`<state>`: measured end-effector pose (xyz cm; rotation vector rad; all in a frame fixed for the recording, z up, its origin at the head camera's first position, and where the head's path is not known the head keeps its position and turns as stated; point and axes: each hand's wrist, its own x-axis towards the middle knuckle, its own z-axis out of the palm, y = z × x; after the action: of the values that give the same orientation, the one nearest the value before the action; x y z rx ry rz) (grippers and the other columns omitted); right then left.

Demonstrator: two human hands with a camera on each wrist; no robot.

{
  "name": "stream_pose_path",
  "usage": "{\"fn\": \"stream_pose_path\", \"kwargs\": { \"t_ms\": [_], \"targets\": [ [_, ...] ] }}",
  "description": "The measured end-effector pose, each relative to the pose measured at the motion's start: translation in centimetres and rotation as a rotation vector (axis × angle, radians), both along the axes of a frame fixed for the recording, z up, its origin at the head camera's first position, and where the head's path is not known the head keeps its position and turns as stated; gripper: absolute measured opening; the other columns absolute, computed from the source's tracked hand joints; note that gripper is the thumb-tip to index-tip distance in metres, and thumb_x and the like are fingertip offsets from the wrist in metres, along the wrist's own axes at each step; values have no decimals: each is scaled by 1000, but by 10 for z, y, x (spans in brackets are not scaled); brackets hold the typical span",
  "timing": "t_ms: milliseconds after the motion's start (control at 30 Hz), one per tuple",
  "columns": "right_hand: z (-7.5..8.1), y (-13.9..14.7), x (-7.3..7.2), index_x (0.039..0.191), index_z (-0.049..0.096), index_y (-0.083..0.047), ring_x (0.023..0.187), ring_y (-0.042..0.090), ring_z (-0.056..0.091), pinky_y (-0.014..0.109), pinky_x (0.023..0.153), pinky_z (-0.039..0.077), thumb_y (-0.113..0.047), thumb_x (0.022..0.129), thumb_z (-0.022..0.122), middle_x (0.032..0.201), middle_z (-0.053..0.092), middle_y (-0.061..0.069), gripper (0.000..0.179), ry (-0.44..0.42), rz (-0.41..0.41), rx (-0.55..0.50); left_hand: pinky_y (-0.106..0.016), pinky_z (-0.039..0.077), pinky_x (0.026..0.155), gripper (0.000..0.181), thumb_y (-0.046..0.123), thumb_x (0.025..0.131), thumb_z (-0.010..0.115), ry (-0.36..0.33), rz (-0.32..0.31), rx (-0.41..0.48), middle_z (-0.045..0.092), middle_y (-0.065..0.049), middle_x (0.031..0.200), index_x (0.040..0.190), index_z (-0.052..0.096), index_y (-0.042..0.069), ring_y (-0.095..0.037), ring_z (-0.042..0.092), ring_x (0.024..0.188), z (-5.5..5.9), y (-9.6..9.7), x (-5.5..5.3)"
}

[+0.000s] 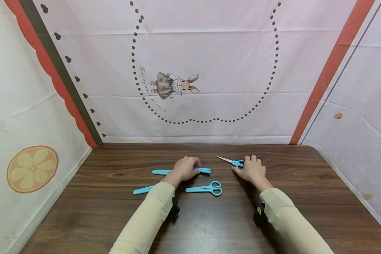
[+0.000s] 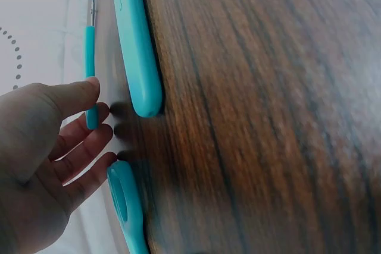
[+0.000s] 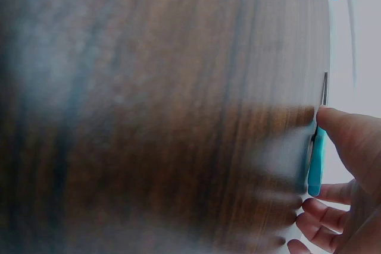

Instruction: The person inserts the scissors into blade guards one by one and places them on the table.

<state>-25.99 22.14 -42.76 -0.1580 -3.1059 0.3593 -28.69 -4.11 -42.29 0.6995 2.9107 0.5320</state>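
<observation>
Above the back of the table my left hand (image 1: 184, 168) pinches a light-blue scissors cover (image 1: 204, 170) between thumb and fingers, its open end facing right. Farther right, my right hand (image 1: 252, 170) is around the blue handles of uncovered scissors (image 1: 225, 160), whose blades point left. In the right wrist view its thumb lies at the scissors' handle (image 3: 317, 162), with the other fingers spread. Between the hands, nearer me, lies a covered pair of scissors (image 1: 203, 189). Another blue cover (image 1: 143, 190) lies left, partly behind my left sleeve; its scissors handle (image 2: 122, 197) shows in the left wrist view.
A rounded blue end (image 1: 161, 172) sticks out left of my left hand; the hand hides what it joins. Patterned cloth (image 1: 209, 70) hangs behind the dark wooden table (image 1: 209, 225) and along both sides. Black wrist cameras (image 1: 174, 207) sit under my sleeves.
</observation>
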Motion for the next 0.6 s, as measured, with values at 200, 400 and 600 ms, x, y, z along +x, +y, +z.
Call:
{"fn": "stream_pose_path", "kwargs": {
  "t_ms": [200,400,600],
  "targets": [
    [1,-1,-2,117,47,4,105,45,44,58,82,38,-52,83,58,115,44,26,67,-21,-19,8,-32,46,72,8,26,87,65,32,-13,17,61,4,94,93,62,22,-13,56,82,-1,-3,0],
    [-1,-1,-6,117,46,5,105,45,44,58,82,37,-53,83,57,114,43,26,67,-37,-33,13,-31,46,72,7,26,86,65,64,-26,32,61,6,93,91,61,23,-12,55,81,2,-2,0],
    [-3,-2,-9,118,44,5,105,46,43,58,82,37,-52,84,56,114,43,27,67,-42,-44,23,-32,47,75,9,26,87,64,69,-30,35,62,5,96,95,62,23,-12,57,85,5,-2,3]
  ]
}}
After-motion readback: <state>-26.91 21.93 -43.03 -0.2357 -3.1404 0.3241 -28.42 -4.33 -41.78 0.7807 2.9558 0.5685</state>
